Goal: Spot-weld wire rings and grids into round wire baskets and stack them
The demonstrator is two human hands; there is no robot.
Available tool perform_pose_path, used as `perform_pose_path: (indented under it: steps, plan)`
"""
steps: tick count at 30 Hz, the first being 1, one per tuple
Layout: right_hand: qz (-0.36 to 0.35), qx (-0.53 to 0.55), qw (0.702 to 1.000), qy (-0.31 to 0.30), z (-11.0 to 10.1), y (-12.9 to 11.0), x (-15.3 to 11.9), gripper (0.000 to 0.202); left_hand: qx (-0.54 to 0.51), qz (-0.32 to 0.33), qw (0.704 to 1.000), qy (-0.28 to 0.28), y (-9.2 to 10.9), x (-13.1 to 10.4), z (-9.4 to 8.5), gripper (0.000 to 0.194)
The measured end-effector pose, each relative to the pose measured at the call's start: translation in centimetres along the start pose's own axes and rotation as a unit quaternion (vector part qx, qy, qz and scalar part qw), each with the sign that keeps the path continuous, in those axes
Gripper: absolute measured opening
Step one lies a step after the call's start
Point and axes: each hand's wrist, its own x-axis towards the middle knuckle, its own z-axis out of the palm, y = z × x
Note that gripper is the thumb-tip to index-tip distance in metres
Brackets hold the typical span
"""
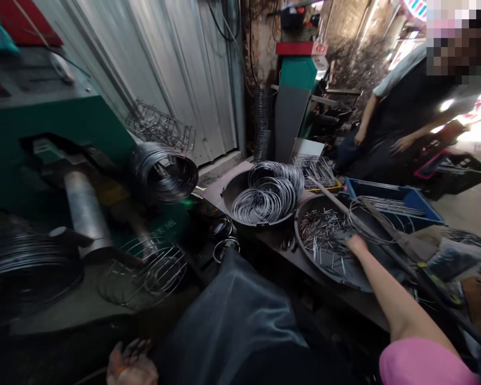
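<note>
My right hand (357,245) reaches over a round dark pan (304,256) that holds a heap of short metal rods (323,230). Its fingertips are at the right side of the heap, too blurred and hidden to show whether they grip any rods. My left hand (133,364) is low at the bottom left, palm up with fingers loosely bent and apart, holding nothing. Something orange shows on it. In front of my knee, a wire cage of rings and curved wires (156,272) sits by the green machine (108,123).
Another round pan (228,200) carries stacked wire rings (264,198). Wire coils (164,171) hang by the machine's metal cylinder (84,208). A blue crate (428,211) with rods is at the right, near a seated person in a dark apron (404,112). A long bar slants across the right pan.
</note>
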Motion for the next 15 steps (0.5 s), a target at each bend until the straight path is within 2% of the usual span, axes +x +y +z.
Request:
perform_pose_path:
  steps: [3, 8, 11, 15]
  plan:
    - [0.002, -0.016, 1.0, 0.001, 0.8, -1.0, 2.5, 0.039, 0.036, 0.007, 0.999, -0.028, -0.7, 0.7, -0.1, 0.035]
    - [-0.09, -0.022, 0.996, 0.004, 2.7, -4.1, 5.7, 0.052, 0.085, -0.01, 0.994, -0.064, -1.1, 1.6, -0.6, 0.036]
    - [-0.132, -0.035, 0.99, -0.016, 4.4, -5.1, 5.6, 0.055, 0.109, 0.023, 0.991, -0.075, -0.9, 1.6, -1.1, 0.036]
    - [-0.163, -0.057, 0.984, -0.034, 5.5, -4.8, 3.6, 0.058, 0.149, 0.07, 0.982, -0.093, -0.9, 1.1, -0.9, 0.037]
